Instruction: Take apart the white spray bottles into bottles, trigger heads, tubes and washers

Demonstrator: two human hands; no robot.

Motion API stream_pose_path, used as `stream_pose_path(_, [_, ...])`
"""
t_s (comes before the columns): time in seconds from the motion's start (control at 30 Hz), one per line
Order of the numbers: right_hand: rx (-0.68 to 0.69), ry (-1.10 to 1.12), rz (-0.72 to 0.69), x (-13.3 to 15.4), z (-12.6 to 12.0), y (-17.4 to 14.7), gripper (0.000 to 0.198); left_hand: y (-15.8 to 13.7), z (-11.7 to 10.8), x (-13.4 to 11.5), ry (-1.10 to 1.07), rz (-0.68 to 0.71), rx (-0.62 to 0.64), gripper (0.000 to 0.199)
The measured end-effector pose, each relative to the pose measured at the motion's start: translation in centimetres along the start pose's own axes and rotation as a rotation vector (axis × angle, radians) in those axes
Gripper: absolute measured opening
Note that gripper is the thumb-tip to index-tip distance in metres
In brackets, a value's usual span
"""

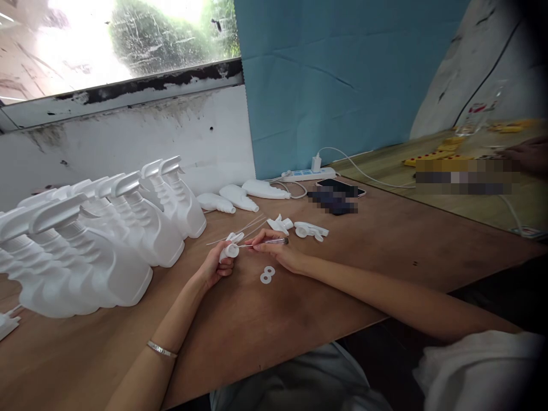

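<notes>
A white plastic spray-trigger head [231, 251] sits within the left grip [216, 264], wrapped round its body, over the brown wooden surface [317, 308]. The right grip [274, 246] pinches a slim, metal-shafted hand tool [280, 241]. Fingers hide part of the head; the tool's tip is unclear. The head's round mouth faces rightward; the tool's long axis runs left-right, shaft toward that mouth.
</notes>
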State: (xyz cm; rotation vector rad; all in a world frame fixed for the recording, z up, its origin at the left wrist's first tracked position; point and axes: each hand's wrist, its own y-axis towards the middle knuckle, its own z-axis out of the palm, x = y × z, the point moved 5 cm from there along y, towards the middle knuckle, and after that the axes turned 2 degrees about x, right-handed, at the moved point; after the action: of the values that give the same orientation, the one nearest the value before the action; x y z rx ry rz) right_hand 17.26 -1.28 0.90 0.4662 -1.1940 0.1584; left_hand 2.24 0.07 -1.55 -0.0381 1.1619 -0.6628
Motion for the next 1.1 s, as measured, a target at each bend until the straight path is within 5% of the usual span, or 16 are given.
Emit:
stream_pose_path(0.4, [0.071,0.216,0.157,-0.7,0.1,0.1,0.007,-0.4,0.5,0.3,0.032,-0.084,0.043,0.024])
stream_pose_path(1.1, [0.082,0.289,0.355,-2.3,-0.2,0.3,0.014,0.1,0.5,0.4,0.155,0.141,-0.02,0.023])
